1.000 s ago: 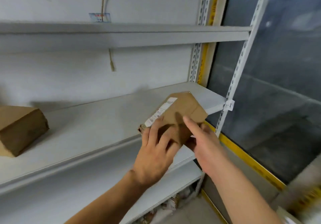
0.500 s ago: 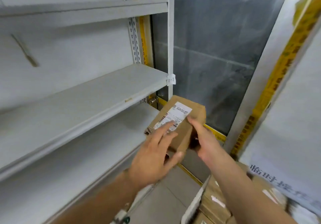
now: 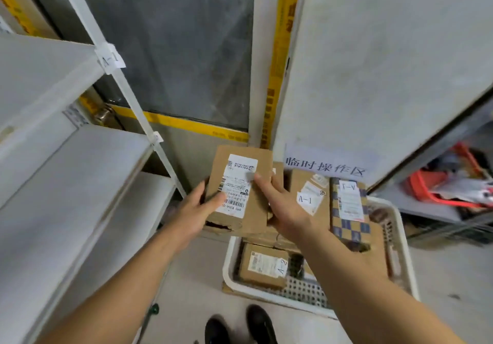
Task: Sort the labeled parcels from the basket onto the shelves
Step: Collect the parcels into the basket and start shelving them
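Note:
I hold a brown cardboard parcel [image 3: 241, 210] with a white shipping label above the white basket [image 3: 394, 231] on the floor. My left hand [image 3: 196, 210] grips its left side, thumb on the label. My right hand [image 3: 286, 207] holds its right side, forefinger on the label. In the basket lie several more parcels: one marked A-1 [image 3: 310, 197], a blue-checked one marked A-1 [image 3: 349, 210] and a small one marked A-2 [image 3: 264, 266]. The grey shelves [image 3: 66, 183] stand at my left, with an A-1 tag [image 3: 110, 59] on the upright.
A white wall panel with a printed sign [image 3: 324, 167] rises behind the basket. A low rack with a red basket [image 3: 437, 186] is at the right. My black shoes [image 3: 240, 325] stand on the floor just before the basket. A yellow-taped glass partition is behind.
My view swung from the shelves right and down to the basket on the floor. Both hands carried the parcel away from the middle shelf's edge and now hold it over the basket.

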Available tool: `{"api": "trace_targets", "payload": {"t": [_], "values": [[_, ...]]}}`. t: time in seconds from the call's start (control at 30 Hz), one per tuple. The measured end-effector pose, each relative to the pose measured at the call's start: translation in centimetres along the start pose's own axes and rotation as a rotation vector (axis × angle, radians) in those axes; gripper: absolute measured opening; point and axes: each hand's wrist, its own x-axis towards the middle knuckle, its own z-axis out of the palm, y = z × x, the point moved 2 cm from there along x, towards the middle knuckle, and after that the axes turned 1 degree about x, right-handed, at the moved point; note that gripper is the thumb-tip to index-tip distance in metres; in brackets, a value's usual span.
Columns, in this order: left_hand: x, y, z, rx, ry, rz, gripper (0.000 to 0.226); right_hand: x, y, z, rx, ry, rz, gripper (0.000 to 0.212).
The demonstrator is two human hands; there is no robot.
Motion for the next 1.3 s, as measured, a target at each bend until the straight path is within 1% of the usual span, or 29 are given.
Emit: {"api": "trace_targets", "payload": {"t": [0.1, 0.23, 0.3, 0.37, 0.43, 0.5, 0.57, 0.63, 0.7, 0.77, 0.8, 0.83, 0.87, 0.9, 0.93, 0.97, 1.0, 1.03, 1.1, 1.13, 1.2, 1.3], "values": [[1.4, -2.8, 2.6, -0.043, -0.091, -0.037, 0.067, -0.7, 2.7, -3.0, 0.015, -0.049, 0.091, 0.074], [1.9, -6.1, 5.3, 0.026, -0.207, -0.071, 0.048, -1.8, 7.2, -6.2, 0.099, -0.007, 0.124, 0.077], [2.5, -7.4, 6.1, 0.086, -0.254, -0.097, 0.045, -2.4, 10.4, -7.0, 0.172, 0.034, 0.163, 0.079], [3.3, -7.8, 6.6, 0.226, -0.316, -0.112, 0.052, -3.2, 13.4, -7.7, 0.272, 0.077, 0.205, 0.077], [4.2, -7.7, 7.1, 0.393, -0.394, -0.109, 0.066, -4.0, 15.7, -8.9, 0.397, 0.160, 0.229, 0.072], [5.3, -7.6, 7.7, 0.473, -0.475, -0.115, 0.071, -4.8, 17.0, -10.4, 0.504, 0.214, 0.247, 0.073], [6.4, -7.3, 8.5, 0.533, -0.551, -0.106, 0.070, -5.5, 17.8, -11.7, 0.511, 0.179, 0.274, 0.079], [7.1, -7.0, 9.3, 0.600, -0.640, -0.096, 0.067, -6.2, 18.4, -12.9, 0.466, 0.138, 0.298, 0.085], [7.4, -7.3, 9.9, 0.632, -0.740, -0.120, 0.064, -6.8, 19.0, -13.9, 0.429, 0.107, 0.298, 0.085], [7.6, -7.9, 10.5, 0.596, -0.779, -0.149, 0.059, -7.2, 19.6, -14.5, 0.422, 0.102, 0.303, 0.083], [7.7, -8.4, 10.8, 0.540, -0.741, -0.155, 0.055, -7.3, 19.9, -14.7, 0.421, 0.124, 0.303, 0.081], [7.7, -8.8, 11.1, 0.470, -0.653, -0.154, 0.050, -7.2, 20.2, -14.9, 0.424, 0.154, 0.298, 0.079], [7.9, -9.4, 11.3, 0.435, -0.522, -0.146, 0.045, -7.1, 20.6, -15.1, 0.429, 0.183, 0.289, 0.074], [7.8, -9.9, 11.5, 0.454, -0.375, -0.143, 0.043, -6.9, 20.9, -15.2, 0.431, 0.212, 0.279, 0.069], [7.5, -10.6, 11.7, 0.522, -0.246, -0.162, 0.044, -6.7, 21.2, -15.5, 0.429, 0.243, 0.271, 0.064], [7.0, -11.3, 11.8, 0.607, -0.157, -0.208, 0.047, -6.5, 21.5, -15.8, 0.430, 0.273, 0.265, 0.060], [6.4, -12.3, 12.0, 0.663, -0.140, -0.275, 0.050, -6.3, 21.8, -16.1, 0.437, 0.301, 0.263, 0.060], [5.7, -13.3, 12.5, 0.647, -0.184, -0.349, 0.053, -6.1, 22.0, -16.4, 0.447, 0.323, 0.264, 0.060], [4.6, -15.3, 13.5, 0.412, -0.275, -0.486, 0.052, -5.8, 22.2, -17.0, 0.436, 0.307, 0.265, 0.060], [4.1, -15.9, 13.9, 0.307, -0.277, -0.521, 0.049, -5.6, 22.1, -17.2, 0.401, 0.263, 0.271, 0.058], [3.8, -16.8, 14.1, 0.276, -0.231, -0.487, 0.040, -4.9, 21.9, -17.7, 0.267, 0.171, 0.306, 0.056], [4.3, -18.0, 14.2, 0.376, -0.189, -0.426, 0.032, -3.0, 22.2, -18.9, 0.032, 0.139, 0.385, 0.053]]}}
